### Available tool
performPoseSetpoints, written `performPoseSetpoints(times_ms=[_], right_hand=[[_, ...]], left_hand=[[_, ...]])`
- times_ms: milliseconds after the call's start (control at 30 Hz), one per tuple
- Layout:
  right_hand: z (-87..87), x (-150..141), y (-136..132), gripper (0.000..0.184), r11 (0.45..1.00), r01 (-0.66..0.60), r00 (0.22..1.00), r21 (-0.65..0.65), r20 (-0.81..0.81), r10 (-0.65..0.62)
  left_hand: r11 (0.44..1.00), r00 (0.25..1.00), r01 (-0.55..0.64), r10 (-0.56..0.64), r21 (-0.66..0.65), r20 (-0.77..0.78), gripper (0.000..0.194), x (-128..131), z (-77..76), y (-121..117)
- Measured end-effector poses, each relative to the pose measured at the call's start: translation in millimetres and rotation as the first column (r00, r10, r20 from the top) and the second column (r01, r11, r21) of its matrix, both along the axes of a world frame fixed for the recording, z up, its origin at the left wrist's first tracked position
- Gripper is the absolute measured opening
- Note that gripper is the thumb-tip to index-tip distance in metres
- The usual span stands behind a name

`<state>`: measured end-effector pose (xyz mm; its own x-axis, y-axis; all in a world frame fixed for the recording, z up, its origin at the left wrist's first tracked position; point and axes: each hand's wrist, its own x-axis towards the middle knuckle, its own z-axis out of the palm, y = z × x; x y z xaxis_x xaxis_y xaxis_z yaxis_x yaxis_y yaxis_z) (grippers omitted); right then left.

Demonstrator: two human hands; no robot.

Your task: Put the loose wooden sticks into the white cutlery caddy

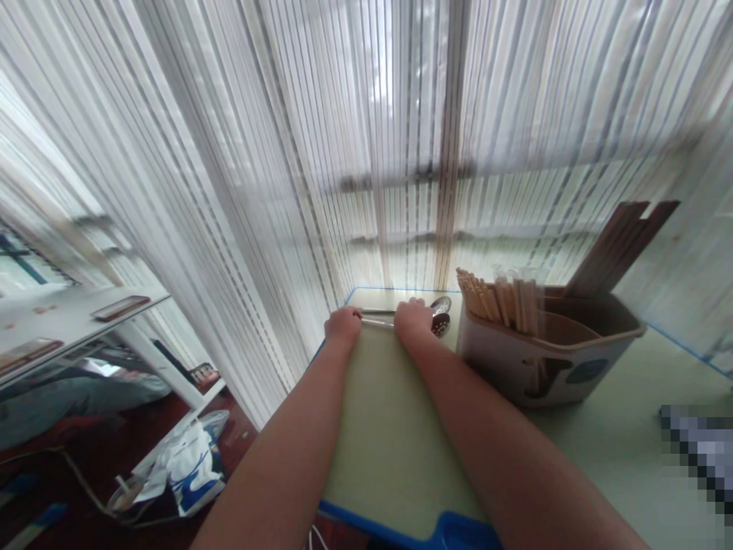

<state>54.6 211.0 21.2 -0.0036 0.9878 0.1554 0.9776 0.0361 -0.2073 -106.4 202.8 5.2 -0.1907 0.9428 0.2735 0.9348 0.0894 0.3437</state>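
Two metal slotted spoons (440, 325) lie side by side near the far end of the pale green table (395, 443). Their perforated bowls point right, and their thin handles run left. My left hand (342, 325) is closed around the handle ends. Closer to the bowls, my right hand (413, 318) is closed over the handles; its fingertips are partly hidden. Just right of the bowls stands a beige utensil holder (515, 367) with several light wooden chopsticks (478, 296), a clear-wrapped bundle (521, 302) and dark brown chopsticks (612, 248).
A striped sheer curtain (321, 153) hangs behind the table. At left stands a white table (62, 309) with a phone-like object (120, 307) on it. Plastic bags (195, 466) lie on the dark red floor below. A pixelated patch (702, 451) is at the right.
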Motion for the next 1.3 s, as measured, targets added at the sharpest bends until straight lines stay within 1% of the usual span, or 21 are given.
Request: performPoseSetpoints(times_ms=[167, 267, 367, 500, 633, 733, 900, 1000, 1100, 1167, 1200, 1300], right_hand=[[-0.7, -6, 2, 0.039, 1.0, -0.026, 1.0, -0.002, -0.004, 0.026], [-2.0, -7, 3, 0.038, 0.999, -0.05, 0.999, 0.009, -0.001, 0.05], [-2.6, -6, 3, 0.037, 0.995, -0.085, 0.996, 0.049, 0.009, 0.085], [-3.2, -5, 2, 0.037, 0.984, -0.131, 0.991, 0.124, 0.032, 0.128], [-5.0, -5, 1, 0.034, 0.965, -0.186, 0.982, 0.186, 0.076, 0.175], [-6.3, -5, 0, 0.031, 0.923, -0.269, 0.96, 0.277, 0.156, 0.233], [-5.6, -7, -3, 0.026, 0.806, -0.369, 0.926, 0.462, 0.254, 0.278], [-2.4, -8, -6, 0.024, 0.74, -0.389, 0.919, 0.549, 0.287, 0.27], [3.5, -9, -6, 0.025, 0.692, -0.403, 0.914, 0.598, 0.305, 0.269], [9.0, -8, -7, 0.027, 0.676, -0.429, 0.903, 0.599, 0.316, 0.292], [12.1, -8, -8, 0.027, 0.677, -0.437, 0.899, 0.592, 0.315, 0.305], [22.0, -8, -15, 0.029, 0.719, -0.422, 0.906, 0.552, 0.279, 0.318]], left_hand=[[0.998, 0.996, -0.043, 0.046, 0.042, -0.078, 0.031, 3, 0.3, 0], [0.993, 0.994, -0.068, 0.076, 0.098, -0.082, 0.032, 3, -2.1, 0], [0.992, 0.994, -0.068, 0.077, 0.111, -0.08, 0.038, 2, -5.7, 1], [0.996, 0.996, -0.025, 0.033, 0.086, -0.086, 0.035, -1, -8.9, 3], [0.993, 0.997, -0.037, 0.045, 0.115, -0.067, 0.035, -1, -8.3, 3], [0.99, 0.996, -0.061, 0.069, 0.126, -0.059, 0.031, 0, -6.3, 1], [0.988, 0.995, -0.061, 0.071, 0.144, -0.069, 0.023, 0, -3.3, -1], [0.977, 0.993, -0.027, 0.05, 0.209, -0.103, 0.023, -2, -3.1, 1], [0.95, 0.993, -0.007, 0.043, 0.312, -0.107, 0.023, -4, -3.5, 4], [0.932, 0.994, 0.01, 0.029, 0.361, -0.102, 0.024, -5, -3.2, 3], [0.927, 0.995, 0.019, 0.021, 0.373, -0.102, 0.025, -4, -2.4, 1], [0.931, 0.993, 0.022, 0.022, 0.364, -0.114, 0.027, -1, 4.8, -13]])
